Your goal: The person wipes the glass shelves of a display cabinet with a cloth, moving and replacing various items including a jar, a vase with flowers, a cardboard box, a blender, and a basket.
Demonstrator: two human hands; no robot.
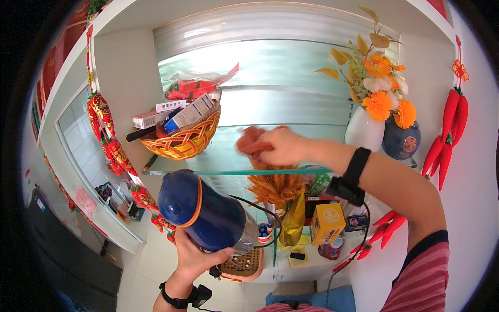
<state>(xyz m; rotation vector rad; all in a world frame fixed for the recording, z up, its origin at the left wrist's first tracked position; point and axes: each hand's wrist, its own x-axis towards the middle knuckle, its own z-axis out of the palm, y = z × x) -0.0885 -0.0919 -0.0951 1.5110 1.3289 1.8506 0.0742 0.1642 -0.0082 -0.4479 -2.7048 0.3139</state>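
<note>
My left hand (pixel 200 257) is wrapped round a dark blue bottle-shaped container (pixel 208 213), held tilted in front of the glass shelf (pixel 208 169). It has a rounded top, an orange band and a clear lower end; its exact kind does not show. Over the same shelf, my right hand (pixel 283 145) grips a bunched reddish-brown cloth (pixel 251 141), blurred at its edge. Left of the cloth stands a woven yellow basket (pixel 182 143) filled with small boxes and a red bagged item. A white vase (pixel 364 129) of orange and white flowers is to the right, beside a dark blue round jar (pixel 401 138).
Below the shelf are dried orange stalks (pixel 275 187), a yellow box (pixel 327 223), a gold wrapped item (pixel 293 223) and a tan basket (pixel 241 265). Red chili ornaments (pixel 453 117) hang on the right; similar strings (pixel 101 117) hang on the left. A black cable (pixel 278 216) loops near the container.
</note>
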